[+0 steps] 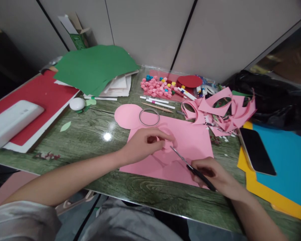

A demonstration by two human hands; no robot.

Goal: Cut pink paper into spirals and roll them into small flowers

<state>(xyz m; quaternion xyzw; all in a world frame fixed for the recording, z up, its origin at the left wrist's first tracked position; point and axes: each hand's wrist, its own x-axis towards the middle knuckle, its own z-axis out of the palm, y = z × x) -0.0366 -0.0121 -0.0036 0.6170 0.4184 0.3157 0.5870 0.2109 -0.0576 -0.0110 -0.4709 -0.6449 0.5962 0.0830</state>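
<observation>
Left hand (145, 144): grip pinched on a small pink paper piece (167, 145), just above the pink sheet (193, 137).
Right hand (215, 175): grip closed round the scissors (188, 164), blade tips at the piece.
Bench (90, 134): carries the sheet, lying flat.

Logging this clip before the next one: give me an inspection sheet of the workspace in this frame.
Surface: glossy green wood-grain table top, with a light glare.
Job's things: large pink paper sheet before the person; black-handled metal scissors, tips at a raised cut part of it.
Clutter: pink paper disc, thin ring overlapping it, pile of pink paper offcuts, small pink pompoms, white marker pens, green paper sheet on white sheets, red sheet under a white plastic device, black phone on a blue sheet and a yellow sheet.
Hands: left hand pinches the sheet's raised part; right hand grips the scissors.
Cables: nothing seen.
Surroundings: grey wall panels behind; black plastic bag at right.
</observation>
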